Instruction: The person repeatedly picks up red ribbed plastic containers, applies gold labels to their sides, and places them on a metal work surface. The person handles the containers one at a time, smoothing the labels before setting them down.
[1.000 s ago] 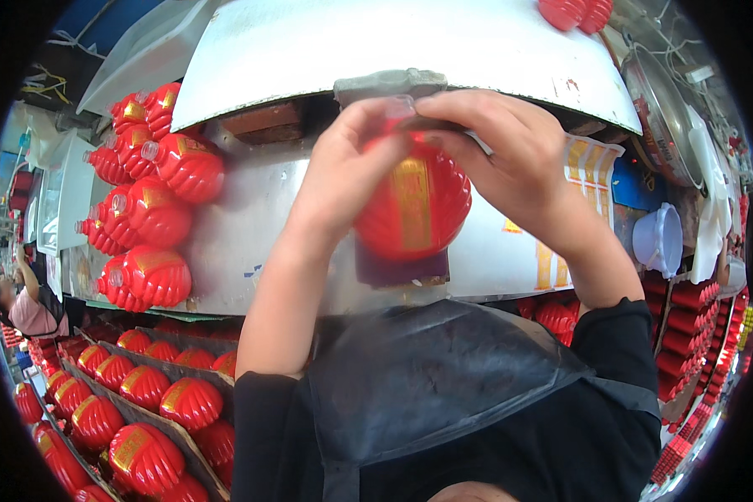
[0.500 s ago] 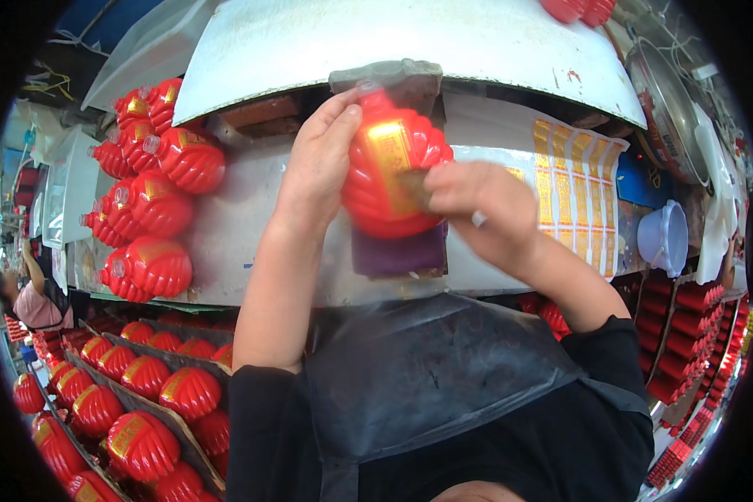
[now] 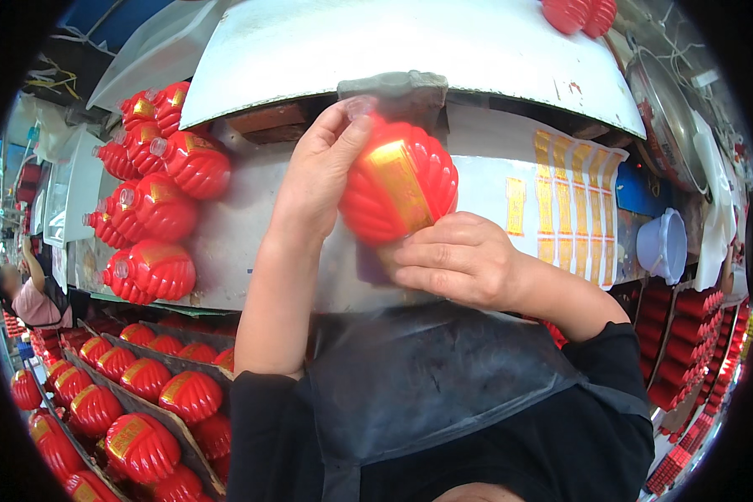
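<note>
A red ribbed plastic bottle (image 3: pixel 368 201) with a gold label (image 3: pixel 400 182) lies tilted across the middle of the bench. My left hand (image 3: pixel 326 151) is closed round its clear neck at the upper end. Against the bottle's lower edge rests my right hand (image 3: pixel 460 261), its fingers pressed together beside the label's bottom end. Those fingers hide whatever they may hold. Beneath the bottle sits a dark purple pad (image 3: pixel 381 269), mostly covered. To the right is a backing sheet (image 3: pixel 617 219) with rows of gold labels, and one single label (image 3: pixel 515 206) sits apart on it.
Several finished red bottles (image 3: pixel 163 205) stand grouped on the bench's left. Trays of red bottles (image 3: pixel 142 443) fill the lower left. A white board (image 3: pixel 393 42) spans the back, with a grey block (image 3: pixel 393 88) at its edge. A pale bucket (image 3: pixel 663 244) hangs right. Another person (image 3: pixel 38 293) is far left.
My right hand has moved from the label's side down to the bottle's lower edge. The dark flat piece between its fingers no longer shows. My left hand still grips the neck.
</note>
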`<state>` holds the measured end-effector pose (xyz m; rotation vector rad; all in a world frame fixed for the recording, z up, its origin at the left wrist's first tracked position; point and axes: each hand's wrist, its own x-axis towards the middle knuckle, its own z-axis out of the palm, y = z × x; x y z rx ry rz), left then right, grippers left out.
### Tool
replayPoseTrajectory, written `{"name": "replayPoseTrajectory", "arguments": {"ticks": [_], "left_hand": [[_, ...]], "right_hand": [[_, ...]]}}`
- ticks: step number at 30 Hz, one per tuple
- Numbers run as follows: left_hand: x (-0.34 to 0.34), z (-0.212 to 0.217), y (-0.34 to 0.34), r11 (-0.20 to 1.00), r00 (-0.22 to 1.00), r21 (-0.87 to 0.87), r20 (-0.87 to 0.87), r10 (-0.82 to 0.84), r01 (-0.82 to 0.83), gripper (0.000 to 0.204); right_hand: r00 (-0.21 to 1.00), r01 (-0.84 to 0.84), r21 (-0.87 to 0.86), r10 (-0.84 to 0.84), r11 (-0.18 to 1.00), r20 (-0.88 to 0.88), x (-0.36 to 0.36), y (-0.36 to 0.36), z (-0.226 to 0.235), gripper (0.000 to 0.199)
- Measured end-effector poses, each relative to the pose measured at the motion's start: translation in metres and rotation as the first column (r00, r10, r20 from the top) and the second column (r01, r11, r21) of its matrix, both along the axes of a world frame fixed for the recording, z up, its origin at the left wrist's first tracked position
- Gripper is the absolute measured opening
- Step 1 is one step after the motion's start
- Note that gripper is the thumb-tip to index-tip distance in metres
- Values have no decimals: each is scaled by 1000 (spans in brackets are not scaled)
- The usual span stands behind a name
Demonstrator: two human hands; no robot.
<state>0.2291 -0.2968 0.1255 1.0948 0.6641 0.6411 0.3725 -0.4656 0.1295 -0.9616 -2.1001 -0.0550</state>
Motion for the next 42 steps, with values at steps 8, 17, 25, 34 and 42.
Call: {"name": "replayPoseTrajectory", "arguments": {"ticks": [8,17,25,34,42], "left_hand": [[-2,1,-14,998,981,-50,192,-33,43,29],[-5,1,-20,988,962,-136,251,105,-73,16],[-7,-3,-26,986,941,-52,296,164,-156,11],[-13,-15,-23,945,891,-131,317,325,-298,14],[-16,-20,-22,941,865,-182,373,335,-285,14]], "right_hand": [[846,456,-184,-488,871,-216,10,45,52,36],[673,421,-490,-625,764,-395,13,42,37,31],[725,524,-431,-650,735,-228,19,42,34,24],[923,269,-31,-267,963,-276,-14,34,15,28],[615,321,-493,-574,809,-541,7,54,3,30]]}}
